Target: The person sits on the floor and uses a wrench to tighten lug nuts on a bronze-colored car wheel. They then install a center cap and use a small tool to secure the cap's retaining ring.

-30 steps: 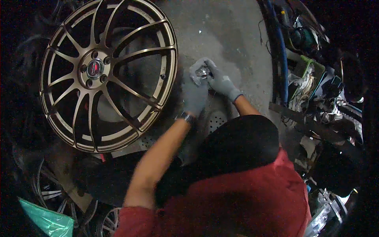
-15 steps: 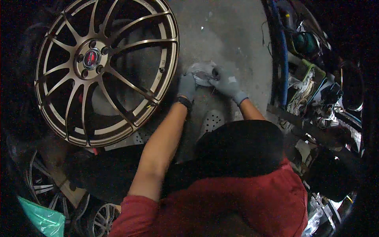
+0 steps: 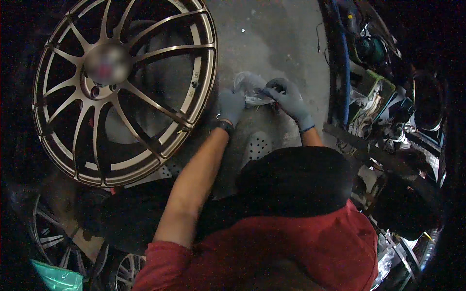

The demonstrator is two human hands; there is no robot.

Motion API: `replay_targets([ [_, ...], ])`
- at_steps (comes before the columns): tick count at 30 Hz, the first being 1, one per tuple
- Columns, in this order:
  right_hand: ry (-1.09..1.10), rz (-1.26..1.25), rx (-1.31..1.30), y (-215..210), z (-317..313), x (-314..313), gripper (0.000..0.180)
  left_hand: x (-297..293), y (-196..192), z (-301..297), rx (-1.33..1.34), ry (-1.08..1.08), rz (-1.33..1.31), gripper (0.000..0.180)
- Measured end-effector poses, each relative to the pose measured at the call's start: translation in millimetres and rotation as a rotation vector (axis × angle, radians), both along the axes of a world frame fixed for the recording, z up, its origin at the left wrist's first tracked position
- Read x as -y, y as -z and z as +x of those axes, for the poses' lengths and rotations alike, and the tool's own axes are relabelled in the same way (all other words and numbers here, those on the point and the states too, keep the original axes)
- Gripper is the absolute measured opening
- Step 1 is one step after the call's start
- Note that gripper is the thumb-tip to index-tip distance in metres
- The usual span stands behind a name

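A crumpled clear plastic bag [image 3: 249, 83] hangs between my hands, above the concrete floor. My left hand [image 3: 230, 105], in a grey glove, is closed on the bag's left side. My right hand [image 3: 290, 98], also gloved in grey, is closed with its fingertips pinching the bag's right edge. A dark patch shows at those right fingers; I cannot make out whether it is part of the glove or a small object. What lies inside the bag is unclear. Just left of my left hand stands a large bronze multi-spoke wheel rim [image 3: 177, 50].
Cluttered parts and plastic wrapping [image 3: 371, 97] line the right side behind a blue-edged rail [image 3: 348, 72]. More wheels [image 3: 127, 271] and a green plastic sheet [image 3: 58, 276] lie at lower left. My perforated clog [image 3: 259, 145] rests on the concrete floor [image 3: 276, 39].
My right hand has moved slightly right, away from my left, and the bag is drawn out more between them. The view has shifted a little.
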State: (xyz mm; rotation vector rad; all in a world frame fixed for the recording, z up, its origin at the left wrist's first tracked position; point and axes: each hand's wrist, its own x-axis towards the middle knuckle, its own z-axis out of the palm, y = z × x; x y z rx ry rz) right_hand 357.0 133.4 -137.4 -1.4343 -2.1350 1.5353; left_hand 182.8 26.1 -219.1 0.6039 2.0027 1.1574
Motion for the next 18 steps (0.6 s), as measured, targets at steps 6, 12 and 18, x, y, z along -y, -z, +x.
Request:
replay_targets([
  [6,-0.059,0.21,-0.092,-24.8,11.3,-4.4,0.03,4.7,-2.6,1.7,-0.078,0.027,-0.11,0.045],
  [12,0.521,0.033,-0.316,-11.9,-5.4,-19.1,0.036,3.7,-6.9,-1.5,-0.017,0.098,-0.107,0.045],
  [18,0.495,0.004,-0.243,74.0,-31.7,-41.2,0.034,5.1,1.2,2.3,-0.109,0.14,-0.172,0.045],
])
